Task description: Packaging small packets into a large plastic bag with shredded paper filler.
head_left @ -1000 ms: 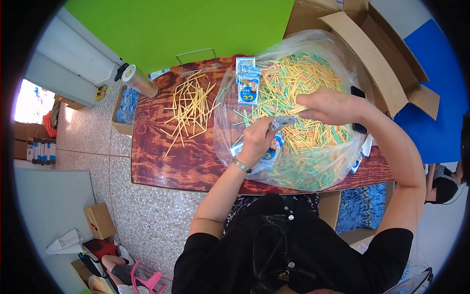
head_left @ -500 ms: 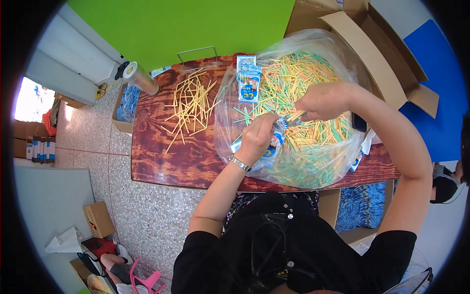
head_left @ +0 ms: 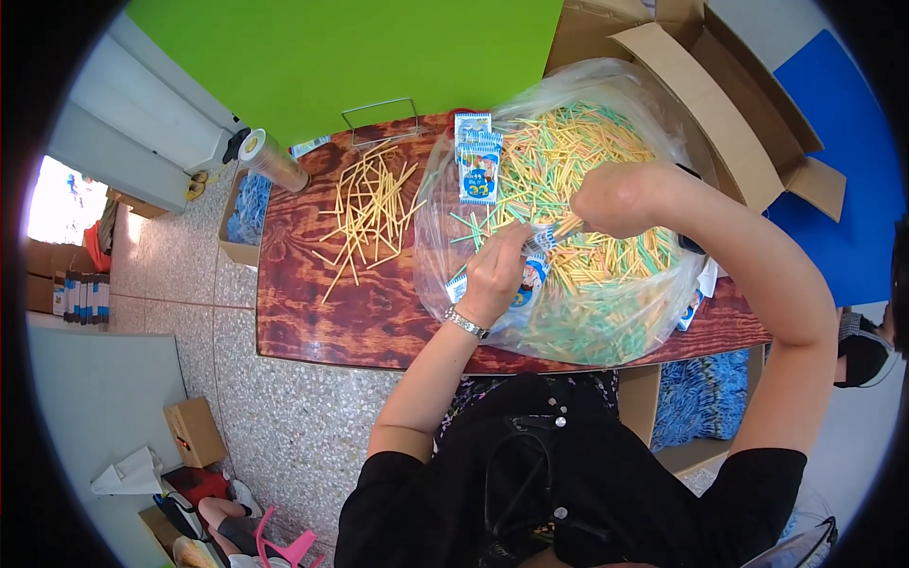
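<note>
My left hand [head_left: 494, 276] pinches a small blue-and-white packet [head_left: 542, 239], its mouth toward my right hand. Fingers curled, my right hand [head_left: 617, 199] grips a few thin pale sticks [head_left: 568, 225] whose ends are at the packet's mouth; how far inside they reach I cannot tell. Both hands are over a big clear plastic bag [head_left: 597, 327], spread open and full of yellow, green and pinkish sticks [head_left: 578, 142]. Another packet [head_left: 532, 280] lies under my left hand, partly hidden. More flat packets [head_left: 479, 175] lie overlapping on the bag's left side.
Loose yellow sticks [head_left: 374, 213] lie piled on the reddish wooden table [head_left: 322, 322]. A tall clear container [head_left: 275, 161] and a wire stand [head_left: 381, 123] are behind them. An open cardboard box [head_left: 729, 104] stands at the far right; boxes of blue packaging [head_left: 699, 398] sit below the table.
My right hand has turned slightly and its fingers are now more hidden behind the back of the hand. The left hand still holds the packet in nearly the same place. The view shifted slightly.
</note>
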The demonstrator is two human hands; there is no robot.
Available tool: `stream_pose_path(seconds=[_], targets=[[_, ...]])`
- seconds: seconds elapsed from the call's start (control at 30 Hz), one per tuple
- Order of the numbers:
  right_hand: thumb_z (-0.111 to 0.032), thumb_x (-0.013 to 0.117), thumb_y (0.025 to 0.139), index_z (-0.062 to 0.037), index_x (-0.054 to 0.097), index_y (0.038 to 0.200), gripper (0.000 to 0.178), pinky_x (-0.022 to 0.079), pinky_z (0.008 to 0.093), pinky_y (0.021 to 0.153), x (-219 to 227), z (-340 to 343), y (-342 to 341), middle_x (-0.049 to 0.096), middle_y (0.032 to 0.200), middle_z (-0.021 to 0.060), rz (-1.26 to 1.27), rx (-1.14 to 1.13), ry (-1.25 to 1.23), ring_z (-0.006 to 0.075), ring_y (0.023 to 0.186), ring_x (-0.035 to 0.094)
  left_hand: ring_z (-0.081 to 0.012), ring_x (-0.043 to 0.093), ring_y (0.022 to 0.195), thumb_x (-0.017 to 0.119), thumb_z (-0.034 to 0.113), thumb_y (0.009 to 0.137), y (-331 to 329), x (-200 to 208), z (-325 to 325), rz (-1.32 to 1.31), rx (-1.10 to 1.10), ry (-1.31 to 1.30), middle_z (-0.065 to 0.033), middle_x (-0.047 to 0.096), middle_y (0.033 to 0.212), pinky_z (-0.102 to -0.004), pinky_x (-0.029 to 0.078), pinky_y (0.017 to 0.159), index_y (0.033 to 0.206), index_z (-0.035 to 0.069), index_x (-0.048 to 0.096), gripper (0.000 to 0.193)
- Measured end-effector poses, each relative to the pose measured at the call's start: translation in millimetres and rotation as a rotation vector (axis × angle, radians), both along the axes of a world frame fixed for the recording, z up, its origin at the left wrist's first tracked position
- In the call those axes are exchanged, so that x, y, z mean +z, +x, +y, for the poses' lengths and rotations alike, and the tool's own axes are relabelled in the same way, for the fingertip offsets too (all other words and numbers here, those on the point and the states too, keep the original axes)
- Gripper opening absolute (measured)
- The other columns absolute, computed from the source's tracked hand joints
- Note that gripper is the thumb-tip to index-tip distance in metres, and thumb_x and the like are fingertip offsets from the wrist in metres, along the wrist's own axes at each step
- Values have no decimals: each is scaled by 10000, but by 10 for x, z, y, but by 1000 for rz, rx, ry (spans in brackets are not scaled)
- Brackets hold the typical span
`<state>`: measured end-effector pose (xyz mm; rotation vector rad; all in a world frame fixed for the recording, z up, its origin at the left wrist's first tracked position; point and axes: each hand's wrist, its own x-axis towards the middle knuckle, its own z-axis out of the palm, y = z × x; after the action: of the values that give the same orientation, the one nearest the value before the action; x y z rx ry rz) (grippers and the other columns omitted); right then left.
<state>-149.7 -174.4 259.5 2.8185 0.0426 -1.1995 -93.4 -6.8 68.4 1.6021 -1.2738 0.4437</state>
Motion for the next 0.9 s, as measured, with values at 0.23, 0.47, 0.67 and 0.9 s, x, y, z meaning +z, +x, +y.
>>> stream_pose_path(seconds=[0.23, 0.47, 0.67, 0.9], targets=[[-101, 602, 870, 28, 691, 918, 164, 534, 458, 776, -18, -6, -27, 691, 896, 216, 5, 24, -39, 377, 896, 671, -319, 681, 979, 616, -131, 702, -25, 15, 5, 45, -22, 29, -177, 686, 1003, -374, 575, 811, 1072, -21, 611, 386], [-54, 622, 825, 33, 683, 939, 156, 538, 448, 771, 86, 175, 9, 687, 883, 210, -13, -2, -50, 376, 887, 673, -300, 694, 911, 626, -136, 712, -31, 57, -78, -54, 12, 3, -148, 695, 984, -355, 571, 760, 1065, -4, 620, 377], [-185, 734, 813, 35, 530, 1242, 524, 524, 457, 795, 185, 217, -49, 676, 937, 219, -255, -12, 234, 383, 934, 657, -290, 694, 813, 693, -71, 717, -40, 18, -77, 178, -21, 62, -172, 683, 926, -358, 559, 671, 1090, -11, 610, 388], [-175, 750, 796, -20, 557, 1225, 495, 510, 449, 763, -327, -296, -191, 655, 915, 202, -687, 68, 539, 378, 894, 645, -273, 697, 740, 784, 80, 783, 56, 133, -95, 373, -97, 147, -151, 680, 862, -339, 539, 609, 1118, -2, 576, 403]])
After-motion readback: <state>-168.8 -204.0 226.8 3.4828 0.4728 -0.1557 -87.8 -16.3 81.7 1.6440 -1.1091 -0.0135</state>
